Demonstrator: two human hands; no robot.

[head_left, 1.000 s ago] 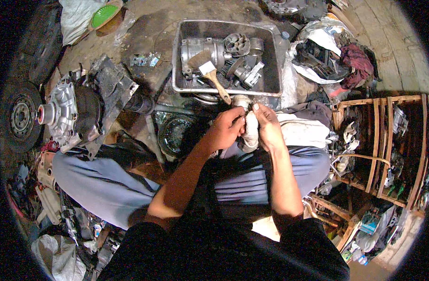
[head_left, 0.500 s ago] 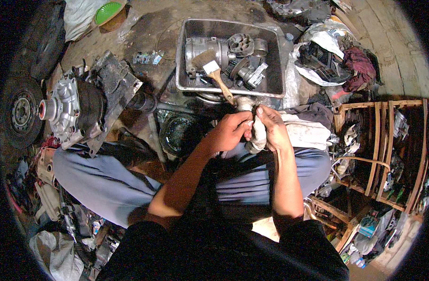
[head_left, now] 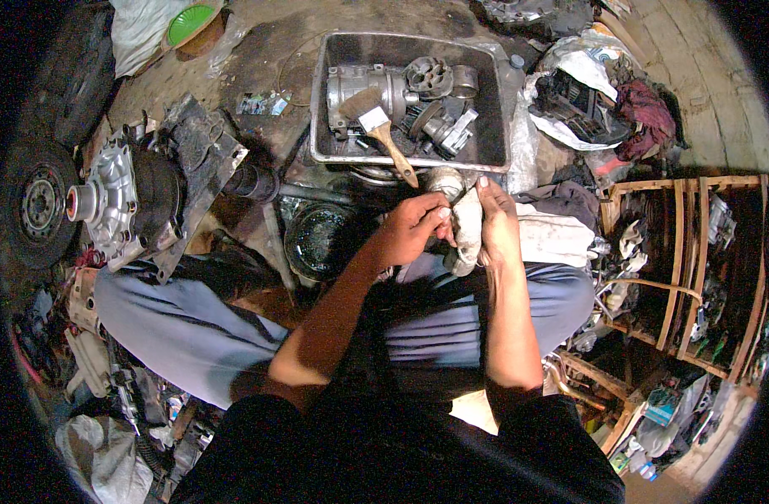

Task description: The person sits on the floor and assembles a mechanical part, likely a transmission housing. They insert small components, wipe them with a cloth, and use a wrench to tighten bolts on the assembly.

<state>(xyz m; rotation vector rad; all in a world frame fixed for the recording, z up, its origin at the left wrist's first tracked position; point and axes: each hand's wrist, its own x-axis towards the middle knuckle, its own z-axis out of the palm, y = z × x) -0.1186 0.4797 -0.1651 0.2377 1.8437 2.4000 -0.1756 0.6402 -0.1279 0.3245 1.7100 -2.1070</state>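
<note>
Above my lap, a stained whitish rag (head_left: 466, 225) is bunched between my two hands. My right hand (head_left: 499, 220) grips its right side, with the thumb pointing up along the cloth. My left hand (head_left: 411, 228) is closed, its curled fingertips against the rag's left side; whatever lies inside them is hidden. A round greyish metal part (head_left: 443, 180) shows just beyond the fingers, partly covered by the rag. Farther away, a paintbrush (head_left: 384, 134) with a wooden handle leans over the near rim of a grey tub (head_left: 411, 161).
Inside the tub lie a metal cylinder housing (head_left: 369, 91) and several smaller metal parts. Left of it stands a large silver gearbox-like casing (head_left: 120, 197), near a wheel (head_left: 40, 202). A dark round pan (head_left: 319, 239) sits beside my left forearm. Wooden shelving (head_left: 685, 260) borders the right.
The rag has opened out from a tight twist into a wider fold. My right hand has turned, with its thumb now raised. My left hand has moved only slightly.
</note>
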